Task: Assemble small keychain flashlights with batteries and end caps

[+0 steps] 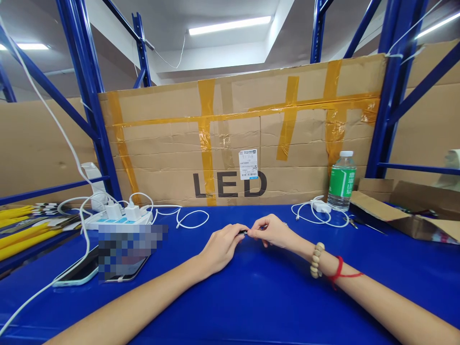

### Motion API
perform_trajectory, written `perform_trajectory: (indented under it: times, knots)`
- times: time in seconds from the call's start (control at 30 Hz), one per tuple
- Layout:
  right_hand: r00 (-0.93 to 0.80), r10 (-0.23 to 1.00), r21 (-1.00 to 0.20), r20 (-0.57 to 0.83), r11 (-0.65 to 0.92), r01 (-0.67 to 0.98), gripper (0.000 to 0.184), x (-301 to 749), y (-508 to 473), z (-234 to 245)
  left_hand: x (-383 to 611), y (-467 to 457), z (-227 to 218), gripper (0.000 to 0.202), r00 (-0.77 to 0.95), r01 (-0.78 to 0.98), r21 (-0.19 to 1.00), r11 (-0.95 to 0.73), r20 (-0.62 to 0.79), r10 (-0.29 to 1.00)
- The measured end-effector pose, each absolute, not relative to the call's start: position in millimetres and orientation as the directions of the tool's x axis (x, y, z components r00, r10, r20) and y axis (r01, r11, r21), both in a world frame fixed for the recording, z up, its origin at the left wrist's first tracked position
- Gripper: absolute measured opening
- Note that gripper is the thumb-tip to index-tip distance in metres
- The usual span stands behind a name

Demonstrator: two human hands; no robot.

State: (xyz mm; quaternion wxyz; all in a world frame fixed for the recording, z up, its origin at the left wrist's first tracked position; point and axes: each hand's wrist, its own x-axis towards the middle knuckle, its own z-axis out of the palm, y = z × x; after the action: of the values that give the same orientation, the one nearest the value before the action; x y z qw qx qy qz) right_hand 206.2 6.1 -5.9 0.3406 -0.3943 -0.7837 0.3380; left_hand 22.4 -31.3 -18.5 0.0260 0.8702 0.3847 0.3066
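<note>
Black, tiny, hard to make out: part (pixel 244 232) pinched at tabletop (pixel 251 297) centre, eight o'clock of bottle (pixel 341 181). Narrow fingertip grip from left hand (pixel 222 247) and right hand (pixel 272 231), one per end. Likely light, stiff, easily dropped; best taken by the ends.

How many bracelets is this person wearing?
2, both on the right forearm: a bead bracelet at the wrist, a red string just behind it. The left wrist is bare.

**On the tabletop (pixel 251 297)**

At its middle, the left hand (pixel 221 247) and right hand (pixel 271 231) meet on a small part (pixel 244 232). A cardboard sheet (pixel 237 139) stands behind. A power strip (pixel 120 220) lies left, with a phone (pixel 77 274) before it. A bottle (pixel 341 181) stands right, a box (pixel 406 211) beside it.
</note>
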Motion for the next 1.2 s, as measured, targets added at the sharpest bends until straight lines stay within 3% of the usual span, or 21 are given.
perform_trajectory:
  times: [0.63, 1.0, 1.2]
  knots:
    - [-0.352, 0.846, -0.775, 0.401, 0.518, 0.362, 0.033, 204.7, 5.3, -6.6, 28.9, -30.6, -22.5, 0.023, 0.416, 0.741, 0.280, -0.610, 0.521, 0.745]
    - [-0.384, 0.885, -0.846, 0.265, 0.404, 0.347, 0.043, 207.1, 5.8, -6.7, 27.7, -31.4, -20.9, 0.026, 0.427, 0.786, 0.155, -0.598, 0.563, 0.707]
    - [-0.395, 0.884, -0.849, 0.252, 0.398, 0.349, 0.042, 207.0, 2.9, -4.7, 26.6, -31.6, -20.7, 0.026, 0.446, 0.768, 0.166, -0.618, 0.554, 0.703]
